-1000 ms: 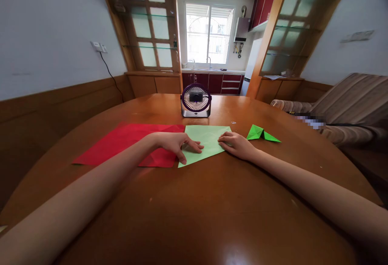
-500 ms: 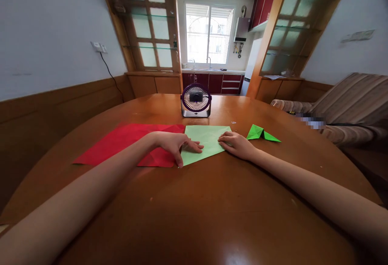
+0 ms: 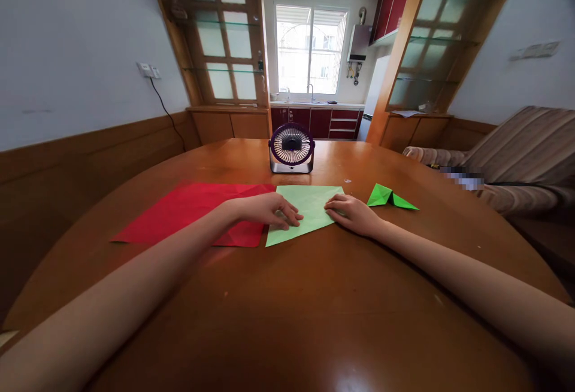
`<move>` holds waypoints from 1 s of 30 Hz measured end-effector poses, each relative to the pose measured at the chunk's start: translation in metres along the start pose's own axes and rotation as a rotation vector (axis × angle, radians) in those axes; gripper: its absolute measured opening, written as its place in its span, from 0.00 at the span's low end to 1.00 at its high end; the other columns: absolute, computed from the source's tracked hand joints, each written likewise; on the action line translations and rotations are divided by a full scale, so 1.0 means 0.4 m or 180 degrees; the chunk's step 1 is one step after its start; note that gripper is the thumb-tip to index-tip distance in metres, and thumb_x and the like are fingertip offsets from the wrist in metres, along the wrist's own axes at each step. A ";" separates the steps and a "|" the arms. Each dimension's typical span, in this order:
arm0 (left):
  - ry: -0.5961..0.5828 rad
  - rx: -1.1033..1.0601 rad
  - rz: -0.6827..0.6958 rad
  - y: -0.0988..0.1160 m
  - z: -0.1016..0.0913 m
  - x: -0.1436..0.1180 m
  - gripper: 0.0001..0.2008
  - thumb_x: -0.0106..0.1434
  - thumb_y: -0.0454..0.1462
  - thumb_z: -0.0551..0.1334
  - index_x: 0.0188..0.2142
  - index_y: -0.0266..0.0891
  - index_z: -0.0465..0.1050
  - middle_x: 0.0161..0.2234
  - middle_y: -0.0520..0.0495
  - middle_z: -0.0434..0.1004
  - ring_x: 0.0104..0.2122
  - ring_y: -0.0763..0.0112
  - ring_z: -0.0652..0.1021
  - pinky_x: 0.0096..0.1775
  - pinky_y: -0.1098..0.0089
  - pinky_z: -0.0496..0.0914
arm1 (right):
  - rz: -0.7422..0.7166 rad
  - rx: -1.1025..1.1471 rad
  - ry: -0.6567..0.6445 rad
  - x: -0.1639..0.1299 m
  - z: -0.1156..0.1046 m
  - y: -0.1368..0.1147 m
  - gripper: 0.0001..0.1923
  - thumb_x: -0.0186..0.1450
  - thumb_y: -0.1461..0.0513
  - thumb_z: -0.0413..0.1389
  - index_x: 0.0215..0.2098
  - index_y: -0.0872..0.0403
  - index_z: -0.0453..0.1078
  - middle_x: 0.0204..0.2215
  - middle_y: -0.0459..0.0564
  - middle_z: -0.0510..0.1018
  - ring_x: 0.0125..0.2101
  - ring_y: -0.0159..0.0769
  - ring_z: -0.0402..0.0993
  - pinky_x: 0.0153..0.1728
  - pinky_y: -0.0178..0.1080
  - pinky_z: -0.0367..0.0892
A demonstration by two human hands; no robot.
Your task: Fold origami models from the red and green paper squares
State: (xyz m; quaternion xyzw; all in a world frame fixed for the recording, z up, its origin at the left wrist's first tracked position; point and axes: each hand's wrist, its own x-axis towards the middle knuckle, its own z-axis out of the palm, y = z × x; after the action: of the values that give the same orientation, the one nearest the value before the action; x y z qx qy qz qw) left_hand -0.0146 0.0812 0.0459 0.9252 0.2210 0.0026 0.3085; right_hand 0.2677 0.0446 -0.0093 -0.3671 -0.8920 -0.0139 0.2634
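A sheet of light green paper [image 3: 309, 197] lies on the table in the head view, with faint creases and a slanted near edge. My left hand [image 3: 273, 209] rests over its left part, fingers stretched forward and slightly apart, the tips on the paper. At the right edge of the sheet is my right hand [image 3: 353, 213], its fingers bent and close together, gripping the paper there. Red paper [image 3: 188, 206] lies flat to the left, partly covered by my left forearm and hand. A folded bright green paper piece [image 3: 381, 195] stands to the right of my right hand.
A small purple desk fan [image 3: 291, 146] stands on the wooden table [image 3: 323, 302], beyond the light green paper. A striped sofa [image 3: 516, 146] is at the right. Cabinets with glass shelves flank a kitchen with a window [image 3: 311, 51].
My left thumb has drawn in from the near left corner of the light green paper, toward the fingers, leaving that corner uncovered. My right hand stays at the paper's right edge.
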 end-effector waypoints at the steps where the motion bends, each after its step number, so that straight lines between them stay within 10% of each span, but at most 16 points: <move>1: 0.0066 0.0001 0.0009 0.000 0.002 0.002 0.13 0.61 0.35 0.65 0.46 0.45 0.77 0.52 0.47 0.76 0.57 0.67 0.70 0.56 0.66 0.64 | -0.0011 -0.0001 0.0009 0.000 0.000 0.001 0.14 0.70 0.60 0.48 0.41 0.55 0.75 0.38 0.55 0.77 0.39 0.39 0.74 0.42 0.44 0.71; 30: -0.0397 -0.0517 0.0012 -0.021 -0.011 -0.015 0.26 0.55 0.40 0.71 0.53 0.47 0.72 0.61 0.48 0.65 0.65 0.65 0.57 0.62 0.63 0.56 | -0.0024 0.0012 -0.0004 -0.003 -0.002 0.003 0.14 0.70 0.61 0.47 0.41 0.55 0.75 0.39 0.55 0.77 0.39 0.39 0.74 0.42 0.44 0.71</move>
State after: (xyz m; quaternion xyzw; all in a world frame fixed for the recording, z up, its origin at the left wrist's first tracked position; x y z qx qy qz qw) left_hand -0.0240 0.0872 0.0457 0.8960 0.1986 -0.0364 0.3955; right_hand 0.2696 0.0446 -0.0094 -0.3632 -0.8936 -0.0130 0.2635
